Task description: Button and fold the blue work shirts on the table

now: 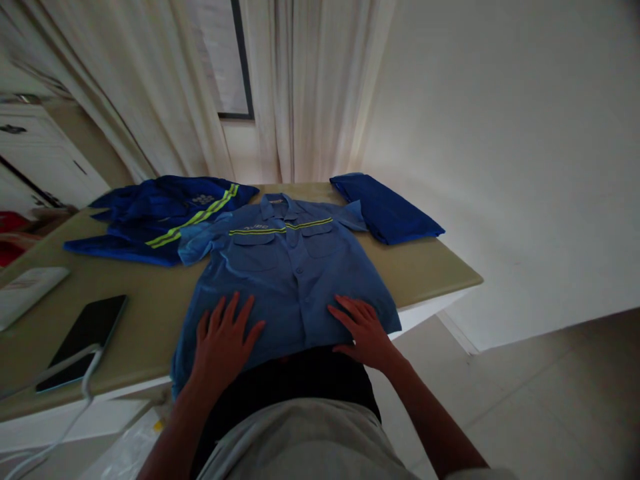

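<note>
While both hands rest palm down on its lower part, the blue-grey shirt (pixel 270 283) lies front up on the surface (pixel 143 320), directly ahead of the person. Its long axis runs away from the body: the collar (pixel 270 208) sits at the far end, the hem (pixel 310 341) at the near end, reaching past the surface's near edge toward the person's waist. The button placket (pixel 302 297) marks that axis between the two hands. The left hand (pixel 225 333) presses the left lower panel, with fingers pointing up toward the chest pocket and thumb angled inward; the right hand (pixel 360 327) covers the right lower panel by the hem, with fingers slanting toward the placket. Of the two, the right hand looks slightly nearer the placket. Both have their fingers spread, and neither visibly pinches the cloth. At the far end the sleeves reach outward, the left one meeting a striped blue garment (pixel 125 217), the right one a folded blue garment (pixel 390 210). A phone (pixel 93 323) lies left of the left hand, apart from the shirt.
</note>
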### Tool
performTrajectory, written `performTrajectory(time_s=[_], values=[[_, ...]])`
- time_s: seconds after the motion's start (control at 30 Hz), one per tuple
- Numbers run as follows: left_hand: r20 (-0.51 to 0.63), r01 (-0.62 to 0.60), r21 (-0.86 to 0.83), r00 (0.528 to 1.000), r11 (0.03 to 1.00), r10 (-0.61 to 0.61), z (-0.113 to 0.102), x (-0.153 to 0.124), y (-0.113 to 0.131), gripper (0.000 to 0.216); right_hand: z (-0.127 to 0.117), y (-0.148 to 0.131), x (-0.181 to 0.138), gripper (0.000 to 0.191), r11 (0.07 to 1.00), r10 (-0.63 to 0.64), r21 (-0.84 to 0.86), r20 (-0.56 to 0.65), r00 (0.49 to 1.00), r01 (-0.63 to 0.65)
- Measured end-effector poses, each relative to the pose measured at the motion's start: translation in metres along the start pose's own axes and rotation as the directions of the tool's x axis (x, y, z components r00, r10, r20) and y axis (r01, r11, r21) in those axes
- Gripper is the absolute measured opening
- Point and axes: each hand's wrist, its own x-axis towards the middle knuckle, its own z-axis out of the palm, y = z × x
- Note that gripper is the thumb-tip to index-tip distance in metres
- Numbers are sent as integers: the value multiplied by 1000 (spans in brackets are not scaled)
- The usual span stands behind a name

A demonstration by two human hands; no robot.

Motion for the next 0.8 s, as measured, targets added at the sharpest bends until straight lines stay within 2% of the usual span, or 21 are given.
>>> performTrajectory(time_s=[0.1, 0.2, 0.3, 0.37, 0.47, 0.53, 0.6, 0.7, 0.8], values=[[30, 34, 109, 999, 993, -37, 1, -30, -12, 62, 5, 14, -24, 88, 990, -20, -140, -38, 999, 14], [9, 44, 162, 999, 986, -46, 0, -49, 0, 64, -2, 23, -34, 88, 991, -83, -110, -83, 993, 74], [48, 55, 173, 997, 983, -64, -10, -55, 11, 61, -15, 26, -46, 84, 989, -146, -42, -103, 984, 143], [107, 72, 141, 990, 987, -87, -20, -48, 6, 52, -21, 27, -60, 79, 985, -173, -9, -117, 978, 173], [120, 97, 35, 988, 995, -101, -30, -13, -22, 45, -21, 27, -81, 72, 981, -190, -3, -130, 973, 191], [76, 108, -21, 991, 994, -106, -32, 26, -50, 43, -19, 26, -90, 68, 981, -194, 1, -103, 976, 195], [20, 187, -2, 982, 982, -187, -32, 70, -80, 44, -19, 23, -89, 63, 978, -206, 25, -62, 977, 208], [22, 376, 70, 925, 924, -378, -33, 133, -118, 48, -20, 16, -68, 62, 970, -236, 38, -86, 968, 240], [89, 559, 138, 815, 818, -572, -30, 178, -152, 60, -21, 8, -23, 56, 961, -267, 19, -192, 944, 276]])
